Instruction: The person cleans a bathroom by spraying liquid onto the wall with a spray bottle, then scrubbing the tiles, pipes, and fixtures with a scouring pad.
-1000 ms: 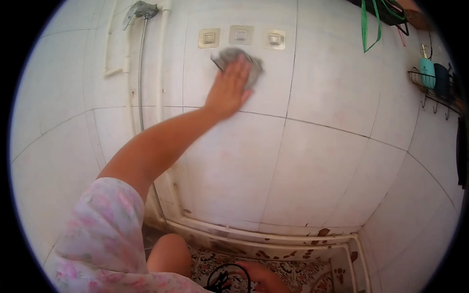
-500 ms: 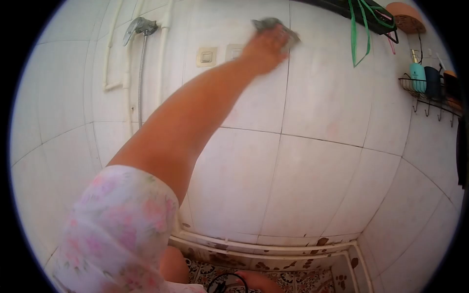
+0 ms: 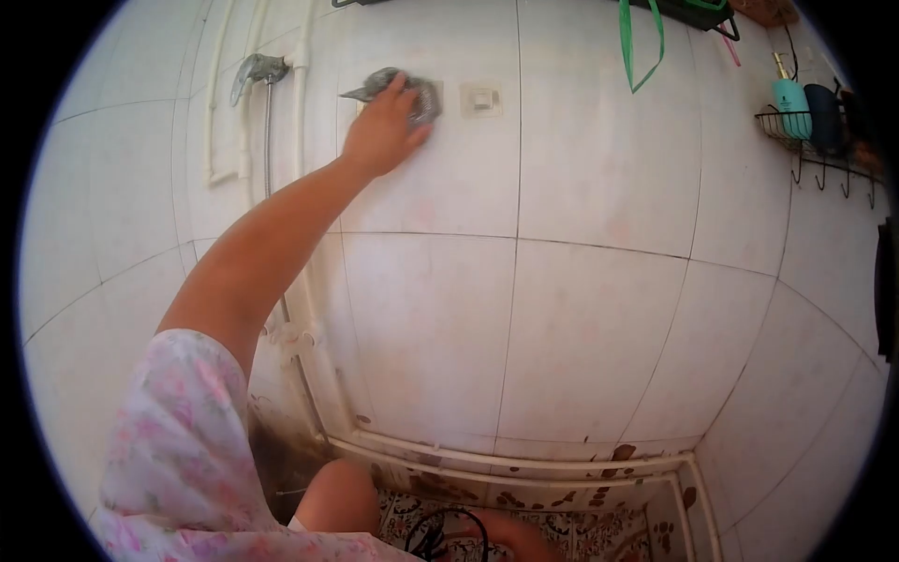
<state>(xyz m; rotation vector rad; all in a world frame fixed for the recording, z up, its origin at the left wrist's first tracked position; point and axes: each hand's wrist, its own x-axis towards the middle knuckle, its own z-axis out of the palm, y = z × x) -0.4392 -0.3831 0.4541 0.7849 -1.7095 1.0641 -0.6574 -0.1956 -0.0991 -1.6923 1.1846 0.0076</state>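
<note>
My left hand [image 3: 379, 131] is pressed against the tiled wall, its fingers closed over a crumpled grey cloth [image 3: 426, 103]. The cloth lies flat to the wall and covers most of a wall switch, with one pointed end sticking out to the left. Just right of the hand is a second square wall switch [image 3: 482, 100]. To the left, a shower mixer tap [image 3: 259, 70] with a hose hangs on the wall beside white pipes [image 3: 298, 122]. My right hand cannot be made out in view.
At the right, a wire basket [image 3: 773, 125] with hooks holds a turquoise pump bottle [image 3: 791, 108] and dark containers. A green strap [image 3: 627, 56] hangs from a black rack above. Pipes [image 3: 524, 464] run along the stained wall base. A black loop [image 3: 485, 534] shows near my legs.
My left hand has moved left and a little down across the wall with the cloth, from bare tile right of the switches onto the left switch. The view has shifted slightly.
</note>
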